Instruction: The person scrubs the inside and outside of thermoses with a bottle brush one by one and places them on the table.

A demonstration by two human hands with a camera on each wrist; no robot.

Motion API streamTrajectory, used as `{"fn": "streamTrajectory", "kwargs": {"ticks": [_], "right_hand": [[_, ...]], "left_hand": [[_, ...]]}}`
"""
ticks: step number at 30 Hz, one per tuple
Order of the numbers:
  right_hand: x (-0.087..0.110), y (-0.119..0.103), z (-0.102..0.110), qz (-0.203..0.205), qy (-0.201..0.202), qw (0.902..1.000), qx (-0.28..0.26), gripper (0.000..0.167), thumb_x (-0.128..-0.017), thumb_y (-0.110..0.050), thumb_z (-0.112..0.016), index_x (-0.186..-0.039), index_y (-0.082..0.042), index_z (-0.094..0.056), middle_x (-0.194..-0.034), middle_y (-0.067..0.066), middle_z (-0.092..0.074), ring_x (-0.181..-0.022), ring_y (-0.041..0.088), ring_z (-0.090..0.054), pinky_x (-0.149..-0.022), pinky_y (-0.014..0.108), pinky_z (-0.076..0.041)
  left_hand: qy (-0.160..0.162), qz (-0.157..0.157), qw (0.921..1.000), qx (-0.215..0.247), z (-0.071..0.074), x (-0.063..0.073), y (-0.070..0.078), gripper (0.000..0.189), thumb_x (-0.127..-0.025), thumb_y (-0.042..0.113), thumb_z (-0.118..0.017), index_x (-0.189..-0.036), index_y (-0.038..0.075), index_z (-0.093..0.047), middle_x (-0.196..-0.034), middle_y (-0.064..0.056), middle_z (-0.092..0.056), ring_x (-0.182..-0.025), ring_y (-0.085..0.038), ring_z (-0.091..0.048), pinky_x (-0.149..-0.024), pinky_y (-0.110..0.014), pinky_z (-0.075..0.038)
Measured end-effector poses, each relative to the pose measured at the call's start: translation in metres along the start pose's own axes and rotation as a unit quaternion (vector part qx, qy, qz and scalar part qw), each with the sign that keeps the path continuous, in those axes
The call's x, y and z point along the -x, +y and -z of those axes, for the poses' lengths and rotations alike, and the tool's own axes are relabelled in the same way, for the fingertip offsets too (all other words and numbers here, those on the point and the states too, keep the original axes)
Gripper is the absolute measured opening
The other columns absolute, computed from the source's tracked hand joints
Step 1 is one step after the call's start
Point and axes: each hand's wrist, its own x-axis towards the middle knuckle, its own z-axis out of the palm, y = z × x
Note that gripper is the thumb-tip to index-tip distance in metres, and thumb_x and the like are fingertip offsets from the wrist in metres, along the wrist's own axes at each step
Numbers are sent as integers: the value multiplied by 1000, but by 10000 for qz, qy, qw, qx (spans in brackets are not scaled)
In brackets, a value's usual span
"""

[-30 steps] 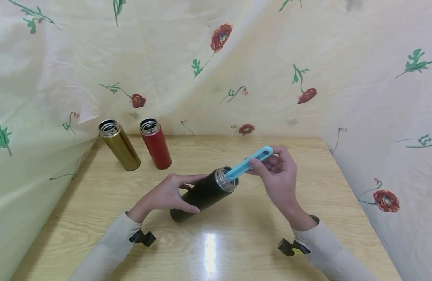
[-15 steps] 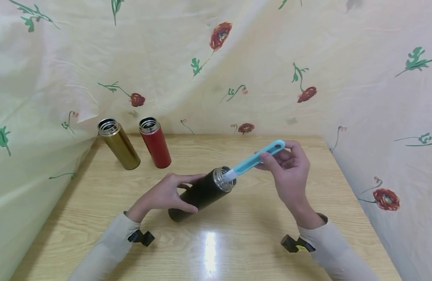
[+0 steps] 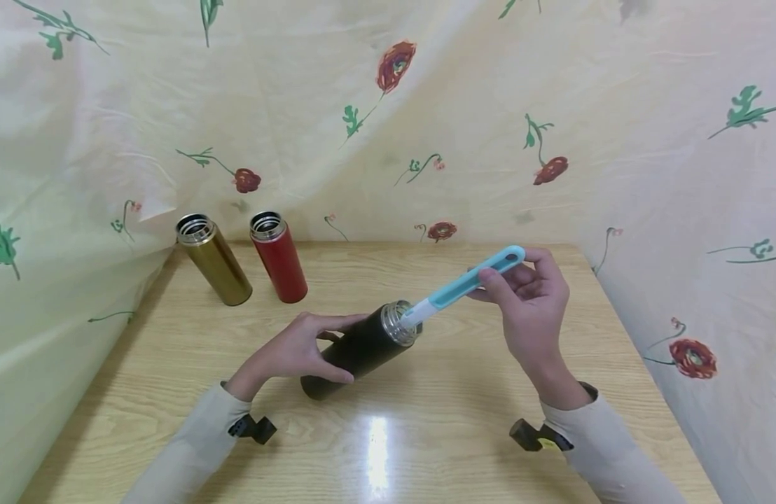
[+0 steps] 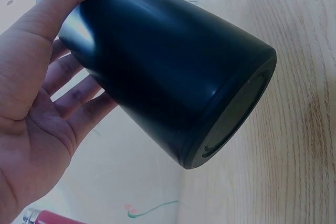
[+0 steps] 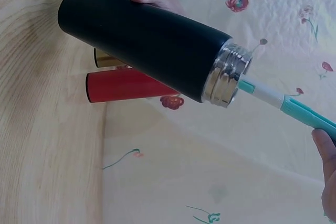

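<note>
A black vacuum flask (image 3: 363,351) is tilted above the table, its open steel neck pointing up to the right. My left hand (image 3: 300,350) grips its body, thumb on the near side; the left wrist view shows the flask's base (image 4: 231,116) lifted off the wood. From the mouth sticks a bottle brush (image 3: 454,290) with a light-blue handle and white shaft; its head is hidden inside. The fingers and thumb of my right hand (image 3: 533,311) pinch the handle near its holed end. In the right wrist view the shaft (image 5: 268,95) enters the steel neck (image 5: 227,74).
A gold flask (image 3: 218,266) and a red flask (image 3: 282,262) stand lidless at the back left of the wooden table (image 3: 438,434). Flower-patterned cloth (image 3: 312,105) hangs behind the table and along both sides.
My right hand has drawn the bottle brush up and to the right, so the white shaft now shows outside the mouth. The left hand and black flask have hardly moved.
</note>
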Motion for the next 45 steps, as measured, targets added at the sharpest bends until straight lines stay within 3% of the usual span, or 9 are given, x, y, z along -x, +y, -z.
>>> {"fn": "streamTrajectory", "kwargs": {"ticks": [14,24,36,45], "right_hand": [[-2,-4,1,-80,146,9998,-51,19,-89,18,-63,-107,12,-58,-87,14,-75,-76,21,-76,-66,38,-62],[3,3,-3,-296,12,9994,-164,19,-90,16,-64,-106,8,-58,-89,13,-76,-78,20,-76,-68,39,-62],[11,11,-9,-564,22,9984,74,19,-90,13,-67,-106,4,-60,-89,9,-76,-78,17,-75,-67,38,-63],[19,19,-14,-712,-68,9972,234,21,-90,16,-65,-107,9,-56,-90,8,-76,-77,17,-75,-67,39,-63]], "left_hand": [[38,-8,10000,81,-1,2,-1,89,-74,36,-93,-152,25,-51,-144,7,-60,-126,-17,-61,-98,-41,-56],[17,-15,9998,217,-2,-1,1,87,-75,35,-92,-152,24,-51,-143,7,-61,-124,-16,-62,-97,-40,-57],[-32,55,9999,153,-2,-2,5,88,-75,36,-92,-152,23,-51,-144,7,-60,-125,-16,-61,-98,-41,-56],[-31,55,9999,99,-2,-4,5,88,-76,37,-92,-152,23,-51,-144,7,-60,-125,-17,-61,-98,-42,-56]]}}
